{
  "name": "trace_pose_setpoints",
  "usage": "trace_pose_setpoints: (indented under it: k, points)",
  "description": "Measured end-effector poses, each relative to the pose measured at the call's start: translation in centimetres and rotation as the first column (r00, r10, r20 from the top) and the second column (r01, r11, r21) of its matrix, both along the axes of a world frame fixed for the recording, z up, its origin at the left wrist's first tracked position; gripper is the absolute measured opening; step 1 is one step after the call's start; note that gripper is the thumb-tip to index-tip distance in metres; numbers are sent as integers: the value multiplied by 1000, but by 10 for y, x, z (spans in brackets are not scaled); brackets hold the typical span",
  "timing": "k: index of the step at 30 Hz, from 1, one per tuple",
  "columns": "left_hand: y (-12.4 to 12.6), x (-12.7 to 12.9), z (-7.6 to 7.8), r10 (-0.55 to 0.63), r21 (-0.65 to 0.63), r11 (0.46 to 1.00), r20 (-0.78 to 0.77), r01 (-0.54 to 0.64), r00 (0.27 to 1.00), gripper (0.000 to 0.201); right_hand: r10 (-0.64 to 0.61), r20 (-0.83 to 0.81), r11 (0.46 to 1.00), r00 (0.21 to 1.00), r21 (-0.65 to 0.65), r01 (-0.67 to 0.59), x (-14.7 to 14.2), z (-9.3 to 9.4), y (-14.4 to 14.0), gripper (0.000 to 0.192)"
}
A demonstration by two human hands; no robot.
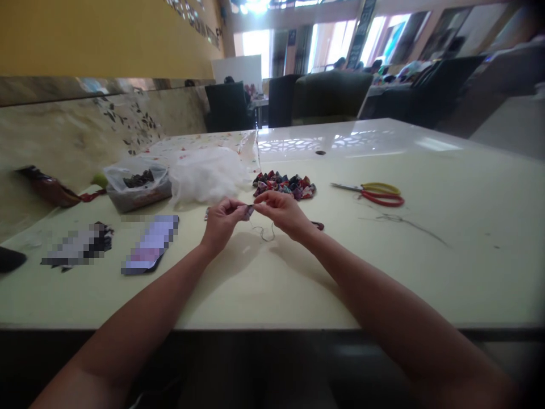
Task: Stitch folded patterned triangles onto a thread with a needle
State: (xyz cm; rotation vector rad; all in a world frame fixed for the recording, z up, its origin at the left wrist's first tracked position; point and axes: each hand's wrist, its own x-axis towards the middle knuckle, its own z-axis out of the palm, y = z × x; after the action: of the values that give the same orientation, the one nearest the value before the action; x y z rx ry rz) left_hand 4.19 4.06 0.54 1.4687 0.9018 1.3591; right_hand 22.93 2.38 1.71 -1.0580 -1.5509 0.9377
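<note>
My left hand [222, 222] is closed around a small patterned piece of fabric [247, 212], which sticks out past the thumb. Right at its edge, the fingertips of my right hand [283, 211] are pinched together; whatever they grip is too small to make out. A dark thread [267, 237] trails in a loose curve below the two hands. Just beyond them lies a cluster of small folded multicoloured fabric pieces [284, 186]. Part of a dark brown object [318, 226] shows beside my right wrist.
Scissors [374, 193] with yellow and red handles lie to the right, near loose thread [404, 221]. White stuffing [208, 173] and a plastic bag [138, 187] with dark bits stand at the left. A phone [151, 244] lies nearer. Chairs [332, 96] and people are beyond the table.
</note>
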Motion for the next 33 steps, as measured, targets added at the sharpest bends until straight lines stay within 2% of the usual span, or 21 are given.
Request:
trace_pose_setpoints:
  k: [3, 9, 16, 17, 19, 21, 23, 28, 33]
  points:
    - [-2, 2, 0, -80, -47, 996, 20, 81, 997, 29, 11, -20, 999, 1000, 34, -11, -3, -1, -1, 16]
    - [-1, 4, -1, -100, -170, 979, 87, 114, 991, 37, 3, -65, 1000, 998, 7, -2, -4, 0, -1, 13]
    - [3, 1, -2, -8, -153, 988, 64, 17, 998, 38, -102, -155, 989, 983, -118, 84, -1, 3, 2, 8]
    - [3, 1, -2, 6, -151, 989, 63, 4, 998, 39, -120, -153, 989, 981, -99, 105, 1, 3, 3, 10]
    - [4, 1, -2, 18, -145, 989, 66, -8, 998, 39, -142, -94, 989, 985, 28, 145, 3, 3, 4, 16]
    - [4, 1, -2, 17, -141, 990, 69, -8, 997, 39, -152, 13, 971, 988, 190, 147, 3, 2, 4, 20]
    - [4, 1, -3, 16, -137, 991, 65, -7, 998, 39, -163, 111, 954, 980, 269, 129, 2, 2, 2, 19]
    - [3, 0, -3, 25, -63, 998, 11, -24, 1000, 32, -227, 212, 945, 950, 282, 163, -4, 1, -2, 15]
    - [-1, 1, -1, 12, 41, 999, -67, -10, 998, 21, -216, 233, 947, 948, 288, 145, -8, 0, -4, 13]
